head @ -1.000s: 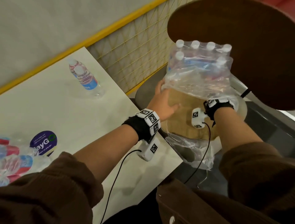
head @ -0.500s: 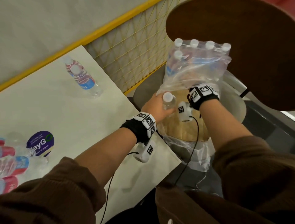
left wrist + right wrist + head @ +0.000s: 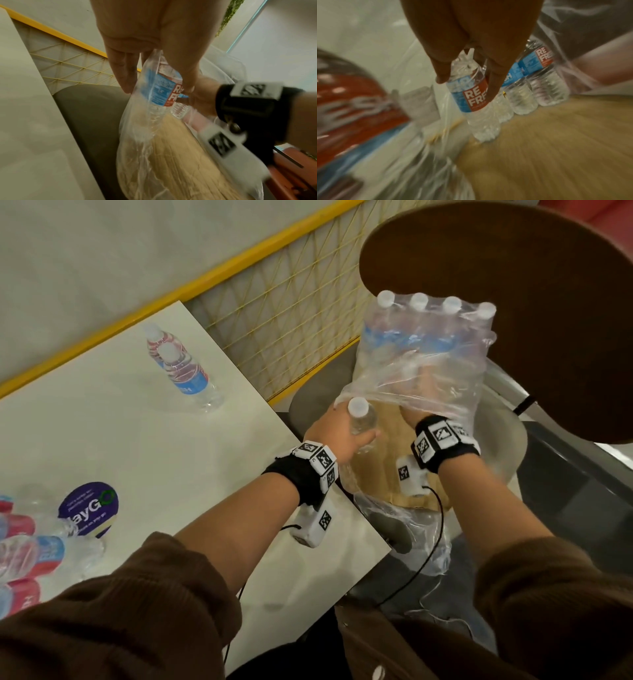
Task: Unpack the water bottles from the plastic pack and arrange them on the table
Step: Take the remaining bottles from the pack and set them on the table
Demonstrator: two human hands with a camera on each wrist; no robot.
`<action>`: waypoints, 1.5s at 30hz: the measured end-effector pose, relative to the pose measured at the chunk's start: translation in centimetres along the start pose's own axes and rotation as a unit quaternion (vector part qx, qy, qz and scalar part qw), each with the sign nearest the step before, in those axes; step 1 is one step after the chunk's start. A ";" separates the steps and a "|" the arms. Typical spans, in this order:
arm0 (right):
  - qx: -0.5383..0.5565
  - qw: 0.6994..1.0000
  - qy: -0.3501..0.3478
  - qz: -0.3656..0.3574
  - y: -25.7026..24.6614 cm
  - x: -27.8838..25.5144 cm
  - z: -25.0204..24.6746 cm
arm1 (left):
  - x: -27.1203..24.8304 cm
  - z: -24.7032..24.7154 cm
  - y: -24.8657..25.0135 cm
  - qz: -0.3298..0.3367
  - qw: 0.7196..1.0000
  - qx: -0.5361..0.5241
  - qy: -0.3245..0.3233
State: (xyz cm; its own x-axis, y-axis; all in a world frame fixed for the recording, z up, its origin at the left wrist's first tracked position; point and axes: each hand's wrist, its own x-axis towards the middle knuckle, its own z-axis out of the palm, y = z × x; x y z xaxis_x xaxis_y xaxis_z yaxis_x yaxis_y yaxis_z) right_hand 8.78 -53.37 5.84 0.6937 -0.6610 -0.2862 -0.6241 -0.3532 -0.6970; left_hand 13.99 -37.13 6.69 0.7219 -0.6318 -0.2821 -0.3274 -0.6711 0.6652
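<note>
Two clear plastic bottles (image 3: 185,371) stand upper left on the smooth white table (image 3: 102,440); left hand (image 3: 337,433) grips one bottle (image 3: 359,419), right hand (image 3: 471,40) another (image 3: 474,94) inside crinkled wrap (image 3: 424,364).

Bottle (image 3: 360,424) in left hand (image 3: 337,436): clear w/ white cap; label blue & red w/ white lettering. Plastic pack (image 3: 424,364): clear film, white caps in a row, blue label band showing thru. Cardboard sheet (image 3: 387,467) under it: tan. Worktop (image 3: 120,446): off-white. Sticker (image 3: 89,508) on it: dark purple, white text, green ring. Wristbands (image 3: 308,470): black w/ white blocks carrying black-&-white square codes. Sleeves (image 3: 120,611): brown. Railing (image 3: 239,265): yellow bar over pale yellow criss-cross mesh. Round seat (image 3: 513,268): dark brown.
</note>
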 end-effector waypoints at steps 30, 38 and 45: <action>0.133 0.936 0.025 -0.325 -8.5 -27.4 19.5 | -25.4 -14.0 -19.2 -0.029 0.980 -0.018 0.195; 0.143 0.935 -0.183 -0.267 -11.7 -33.0 27.8 | -29.5 -18.4 -25.5 -0.067 0.983 0.156 0.072; 0.140 0.922 -0.337 -0.128 -11.3 -33.9 30.6 | -33.3 -22.2 -26.3 -0.019 0.968 0.053 0.246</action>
State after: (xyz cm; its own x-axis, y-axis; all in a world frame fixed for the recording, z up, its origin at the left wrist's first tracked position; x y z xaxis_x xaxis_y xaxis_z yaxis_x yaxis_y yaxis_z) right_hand 3.37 -6.75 3.34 0.9305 0.0149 -0.3659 -0.3564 -0.1935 -0.9141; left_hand 12.07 10.16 13.88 0.9293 -0.3617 0.0753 -0.3361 -0.7429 0.5789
